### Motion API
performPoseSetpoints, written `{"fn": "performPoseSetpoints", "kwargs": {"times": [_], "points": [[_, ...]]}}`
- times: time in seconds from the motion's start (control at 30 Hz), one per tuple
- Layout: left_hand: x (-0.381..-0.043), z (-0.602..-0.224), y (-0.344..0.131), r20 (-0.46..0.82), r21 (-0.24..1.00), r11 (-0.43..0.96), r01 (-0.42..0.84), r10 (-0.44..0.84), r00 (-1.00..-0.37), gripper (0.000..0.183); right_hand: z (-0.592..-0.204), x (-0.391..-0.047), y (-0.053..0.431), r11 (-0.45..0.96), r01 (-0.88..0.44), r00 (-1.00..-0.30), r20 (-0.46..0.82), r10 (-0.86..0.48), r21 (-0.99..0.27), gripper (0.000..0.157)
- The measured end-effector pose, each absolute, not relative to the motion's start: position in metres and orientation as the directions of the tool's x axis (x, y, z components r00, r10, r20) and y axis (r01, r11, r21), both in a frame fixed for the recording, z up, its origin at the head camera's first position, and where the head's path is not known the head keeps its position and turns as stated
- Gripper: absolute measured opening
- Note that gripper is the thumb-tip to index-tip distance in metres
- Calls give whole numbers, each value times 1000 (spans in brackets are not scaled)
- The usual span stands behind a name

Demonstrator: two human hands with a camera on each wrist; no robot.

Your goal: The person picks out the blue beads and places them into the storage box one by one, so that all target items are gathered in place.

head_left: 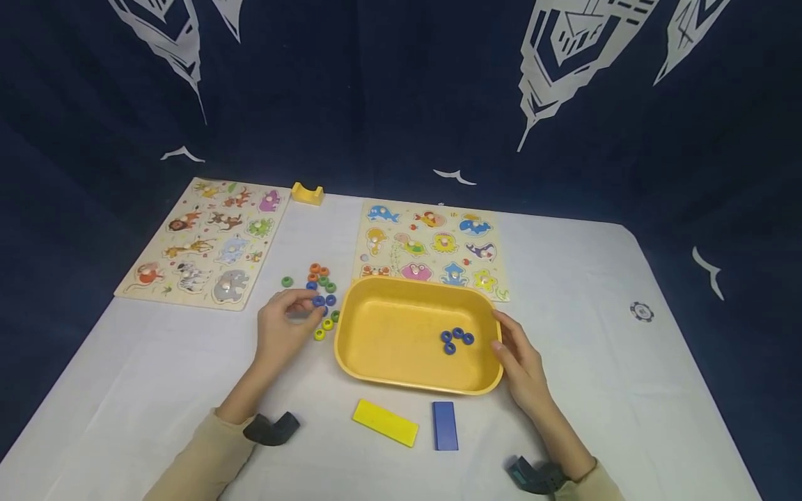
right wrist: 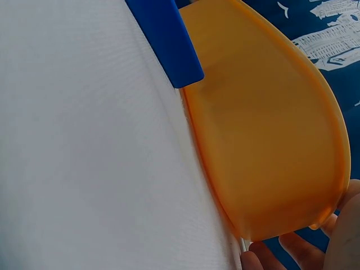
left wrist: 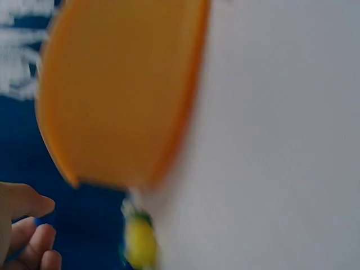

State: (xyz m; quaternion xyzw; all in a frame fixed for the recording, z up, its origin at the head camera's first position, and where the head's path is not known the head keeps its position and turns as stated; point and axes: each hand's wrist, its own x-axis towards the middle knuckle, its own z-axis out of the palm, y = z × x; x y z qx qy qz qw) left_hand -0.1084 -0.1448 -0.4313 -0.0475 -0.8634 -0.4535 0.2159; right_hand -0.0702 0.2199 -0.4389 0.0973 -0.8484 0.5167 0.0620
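My left hand (head_left: 285, 327) pinches a blue bead (head_left: 319, 300) between thumb and fingertips, just left of the yellow tray (head_left: 388, 384). In the left wrist view the thumb and fingers (left wrist: 40, 239) close around a bit of blue. Around those fingertips lie loose beads: orange beads (head_left: 315, 268), green beads (head_left: 331, 287), yellow beads (head_left: 328, 324) and more blue ones. Several blue beads (head_left: 458, 333) sit inside the tray toward its right end. My right hand (head_left: 523, 362) grips the tray's right end, thumb at the rim and fingers along the outer wall.
A yellow block (head_left: 385, 422) and a blue block (head_left: 445, 426) lie in front of the tray. Behind it is a sea-animal puzzle board (head_left: 426, 229); another animal puzzle board (head_left: 207, 240) lies at left, near a notched yellow block (head_left: 307, 195). A round chip (head_left: 642, 311) lies far right.
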Motion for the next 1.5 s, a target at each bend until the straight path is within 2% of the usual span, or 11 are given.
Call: {"fn": "performPoseSetpoints", "kwargs": {"times": [0.1, 0.23, 0.53, 0.83, 1.0, 1.17, 1.3, 1.37, 1.5], "points": [[-106, -410, -121, 422, 788, 501, 357, -17, -906, 22, -435, -70, 218, 448, -228, -974, 204, -101, -865, 47], [-109, -396, -83, 378, 797, 457, 395, 132, -916, 20, -444, -72, 222, 461, -222, -975, 200, -98, -859, 47], [-122, -408, -23, 145, 785, 525, 329, 361, -921, 16, -447, -73, 224, 467, -224, -974, 201, -100, -855, 47], [-130, -417, 1, -50, 678, 674, 293, 440, -897, 16, -447, -74, 223, 467, -219, -976, 196, -98, -857, 46], [-132, -419, 6, -85, 645, 705, 296, 451, -888, 17, -448, -74, 223, 468, -219, -976, 198, -94, -856, 46], [-132, -418, 6, -94, 637, 703, 316, 478, -873, 21, -448, -74, 224, 470, -213, -977, 192, -93, -857, 46], [-125, -411, -1, -48, 679, 661, 320, 475, -878, 31, -441, -72, 221, 463, -218, -976, 192, -103, -859, 47], [-120, -405, -9, 26, 716, 617, 327, 445, -895, 34, -435, -70, 218, 455, -222, -975, 196, -106, -862, 47], [-113, -395, -32, 276, 751, 524, 403, 306, -911, 33, -422, -66, 211, 451, -219, -976, 197, -97, -865, 45]]}}
